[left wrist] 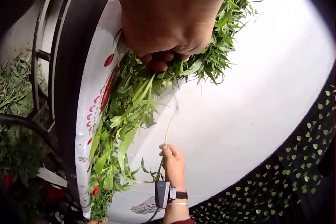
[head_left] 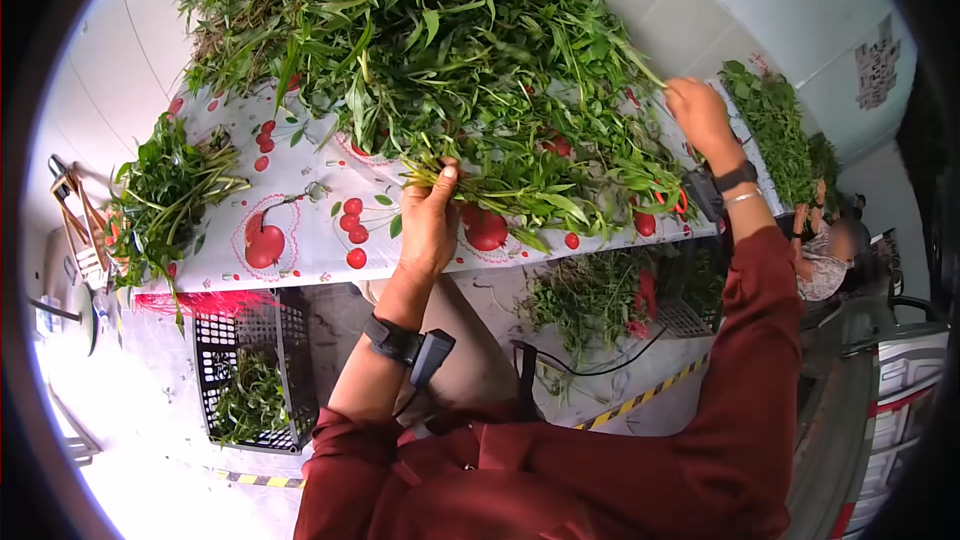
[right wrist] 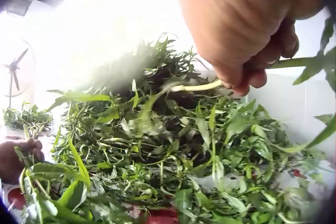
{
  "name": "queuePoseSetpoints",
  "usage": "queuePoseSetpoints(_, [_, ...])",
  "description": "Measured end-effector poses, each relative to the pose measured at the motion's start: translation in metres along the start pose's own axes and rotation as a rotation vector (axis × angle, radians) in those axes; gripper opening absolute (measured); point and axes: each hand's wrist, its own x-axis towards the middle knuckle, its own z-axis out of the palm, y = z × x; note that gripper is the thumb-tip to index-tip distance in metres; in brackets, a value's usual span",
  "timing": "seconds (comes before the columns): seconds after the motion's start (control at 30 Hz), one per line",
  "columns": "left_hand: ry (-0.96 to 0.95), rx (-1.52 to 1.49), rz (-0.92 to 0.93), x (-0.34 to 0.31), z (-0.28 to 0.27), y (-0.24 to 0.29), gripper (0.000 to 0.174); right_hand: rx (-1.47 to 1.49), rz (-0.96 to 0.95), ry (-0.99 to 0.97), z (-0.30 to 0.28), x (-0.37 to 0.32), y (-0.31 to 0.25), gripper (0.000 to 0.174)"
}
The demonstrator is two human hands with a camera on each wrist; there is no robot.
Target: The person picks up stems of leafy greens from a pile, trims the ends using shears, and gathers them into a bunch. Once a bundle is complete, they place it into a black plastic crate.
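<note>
My left hand (head_left: 428, 225) grips a bunch of leafy green stems (head_left: 515, 198) at the table's front edge, thumb on top and leaves pointing right. My right hand (head_left: 703, 120) is raised at the right of the table. Its fingers pinch one pale leafy stem (right wrist: 202, 86), whose pale end points toward the large pile of greens (head_left: 400, 30). That pile covers the back of the table, and loose sprigs spread forward from it between my two hands. In the left wrist view, the left hand's fingertips are partly hidden by leaves.
The table (head_left: 330, 255) has a cherry-print cover. A smaller bunch of greens (head_left: 165, 195) lies at its left end. Below stands a black crate (head_left: 297, 370) with greens. A red-orange loop (head_left: 680, 202) lies near the right edge. More greens (head_left: 775, 120) and a seated person (head_left: 828, 258) are beyond.
</note>
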Motion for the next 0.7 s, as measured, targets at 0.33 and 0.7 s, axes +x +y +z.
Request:
queuePoseSetpoints(0.33, [-0.015, 0.007, -0.004, 0.0, 0.001, -0.002, 0.017, 0.449, 0.037, -0.005, -0.018, -0.022, -0.043, 0.017])
queuePoseSetpoints(0.7, [-0.14, -0.002, -0.009, 0.001, 0.0, 0.001, 0.026, 0.812, -0.302, -0.439, 0.06, 0.011, -0.174, 0.02])
